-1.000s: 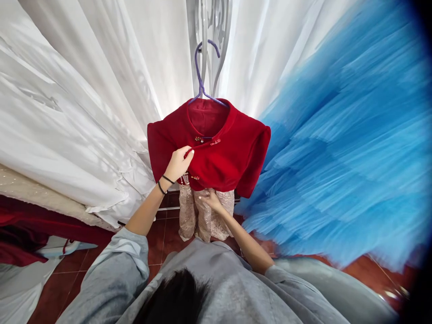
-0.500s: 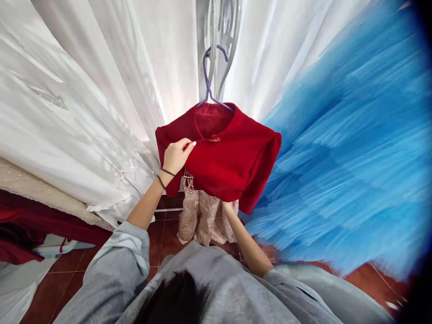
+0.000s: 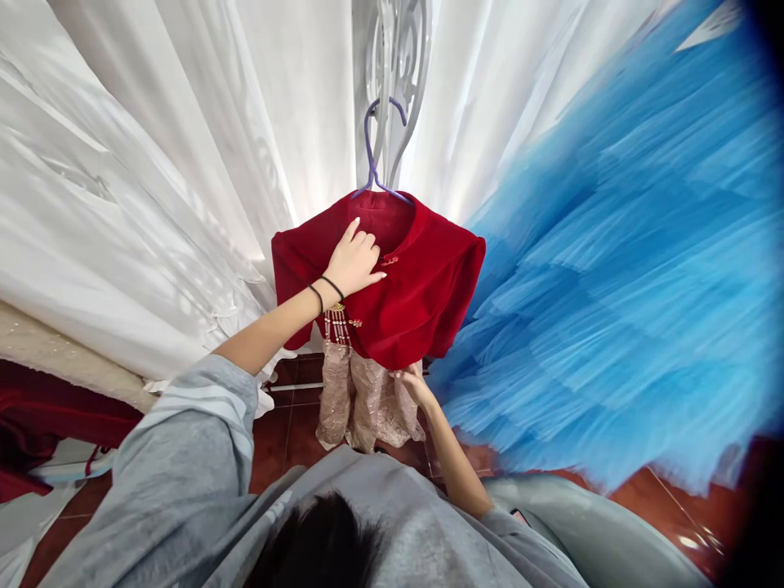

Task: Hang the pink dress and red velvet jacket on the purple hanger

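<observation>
A red velvet jacket (image 3: 429,282) hangs on a purple hanger (image 3: 371,147), with small ornate fastenings down its front. Across the upper front lies my left hand (image 3: 355,260), its thumb and index finger spread apart; two black bands circle the wrist. Below that wrist a gold ornament with beaded tassels (image 3: 338,325) shows at the jacket's opening edge. My right hand (image 3: 413,385) is at the bottom hem, fingers bent against the cloth; the hem partly hides its grip. Behind and below hangs a beige-pink sequined garment (image 3: 367,404).
White draped fabric (image 3: 184,163) fills the left and back. Layered blue tulle (image 3: 612,286) bulges in from the right. The hanger hooks onto a white scrolled metal frame (image 3: 404,49). Dark red cloth (image 3: 67,404) lies at lower left, above red floor tiles (image 3: 269,449).
My left hand has let go of the jacket's front edge and moved right and up across it. The front has dropped, uncovering the tassels and a lower fastening. My right hand's fingers have come into view.
</observation>
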`<state>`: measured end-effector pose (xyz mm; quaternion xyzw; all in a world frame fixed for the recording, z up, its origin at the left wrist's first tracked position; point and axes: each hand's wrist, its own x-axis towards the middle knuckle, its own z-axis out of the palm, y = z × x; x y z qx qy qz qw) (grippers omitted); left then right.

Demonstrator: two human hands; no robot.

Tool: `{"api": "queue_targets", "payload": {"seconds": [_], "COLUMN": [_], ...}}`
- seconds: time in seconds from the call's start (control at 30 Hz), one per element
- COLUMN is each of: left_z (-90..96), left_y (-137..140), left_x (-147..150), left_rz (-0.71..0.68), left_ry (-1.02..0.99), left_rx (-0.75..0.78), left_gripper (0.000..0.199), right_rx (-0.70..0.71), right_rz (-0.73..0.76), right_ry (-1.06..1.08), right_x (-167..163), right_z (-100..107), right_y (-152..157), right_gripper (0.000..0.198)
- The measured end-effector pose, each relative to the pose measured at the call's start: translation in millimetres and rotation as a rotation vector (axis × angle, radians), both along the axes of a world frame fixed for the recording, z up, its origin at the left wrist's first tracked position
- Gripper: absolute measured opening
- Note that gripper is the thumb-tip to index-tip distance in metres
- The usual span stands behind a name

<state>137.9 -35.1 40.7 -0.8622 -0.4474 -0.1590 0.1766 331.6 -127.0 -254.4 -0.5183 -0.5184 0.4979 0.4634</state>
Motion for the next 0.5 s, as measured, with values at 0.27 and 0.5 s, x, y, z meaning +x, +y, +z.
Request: {"api": "queue_targets", "payload": {"seconds": [0.27, 0.5], "left_z": [46.0, 50.3], "left_y": [1.6, 15.7], "left_x": [13.1, -0.2], "left_rz": [0.021, -0.170], "left_ry": [-0.043, -0.032], "left_rx": [-0.125, -0.317], "left_gripper": [0.021, 0.022], "right_rx": [-0.188, -0.204], "right_rz": [-0.100, -0.035], "right_ry": [0.443, 0.296], "right_x": [-29.2, -59.7], "right_z": [22.2, 54.9], "right_y": [-5.0, -13.9], "right_gripper": [0.041, 0.031]}}
